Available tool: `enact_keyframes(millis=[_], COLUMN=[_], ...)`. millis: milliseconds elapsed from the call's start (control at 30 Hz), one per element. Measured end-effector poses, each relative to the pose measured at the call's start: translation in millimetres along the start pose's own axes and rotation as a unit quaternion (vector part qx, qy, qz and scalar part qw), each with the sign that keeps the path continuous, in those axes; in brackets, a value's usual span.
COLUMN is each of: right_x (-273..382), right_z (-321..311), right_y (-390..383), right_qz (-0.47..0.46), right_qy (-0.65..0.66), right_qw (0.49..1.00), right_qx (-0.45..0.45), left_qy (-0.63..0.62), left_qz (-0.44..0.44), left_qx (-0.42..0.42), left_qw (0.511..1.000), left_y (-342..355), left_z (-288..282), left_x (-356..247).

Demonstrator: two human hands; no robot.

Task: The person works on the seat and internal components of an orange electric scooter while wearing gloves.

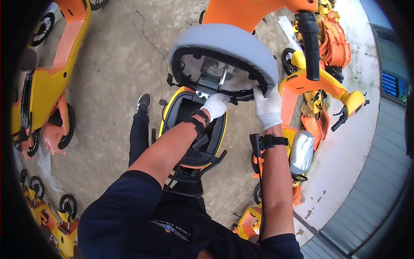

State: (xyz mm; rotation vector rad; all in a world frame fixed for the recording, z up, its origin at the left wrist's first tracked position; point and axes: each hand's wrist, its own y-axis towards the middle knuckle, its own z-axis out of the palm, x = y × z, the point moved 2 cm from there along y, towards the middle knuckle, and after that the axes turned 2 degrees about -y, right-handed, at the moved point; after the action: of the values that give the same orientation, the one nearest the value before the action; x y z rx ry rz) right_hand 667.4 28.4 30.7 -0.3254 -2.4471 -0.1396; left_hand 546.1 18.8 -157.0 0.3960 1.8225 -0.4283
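Note:
A grey padded scooter seat [224,36] is tipped up, its hollow underside facing me. Inside it shows a metal bracket [222,73]. A dark metal hinge [207,85] joins the seat to the front of the black storage compartment [187,105] of a yellow and orange scooter. My right hand [268,107], in a white glove, is closed on the seat's right edge, its thumb by the rim. My left hand [215,106], also gloved in white, is closed just beside the hinge over the compartment. Its fingertips are hidden, so what they grip cannot be made out.
A black handlebar grip [308,45] juts in ahead at right. Another scooter [302,84] stands close at right, before a white wall base. More scooters [56,73] stand at left and lower left. A thin wire [146,32] lies on the concrete floor [112,56].

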Motion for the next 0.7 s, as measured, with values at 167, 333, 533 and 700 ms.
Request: enact_keyframes(millis=[167,333,533,700], right_x=[2,15,5,8], right_z=[2,-9,-8,-5], right_y=[-5,1,-4,-2], right_qz=[0.037,0.073,0.087,0.086], right_qy=[-0.141,-0.134,-0.12,-0.136], right_qw=[0.989,0.984,0.984,0.982], right_qx=[0.012,0.095,0.094,0.101], left_qy=[-0.066,-0.192,-0.192,-0.276], left_qz=[-0.192,-0.33,-0.28,-0.274], left_qx=[0.029,0.034,0.071,0.004], left_qw=[0.979,0.924,0.938,0.921], left_y=[19,12,24,5], left_z=[10,-2,11,11], left_x=[-10,-12,-8,5])
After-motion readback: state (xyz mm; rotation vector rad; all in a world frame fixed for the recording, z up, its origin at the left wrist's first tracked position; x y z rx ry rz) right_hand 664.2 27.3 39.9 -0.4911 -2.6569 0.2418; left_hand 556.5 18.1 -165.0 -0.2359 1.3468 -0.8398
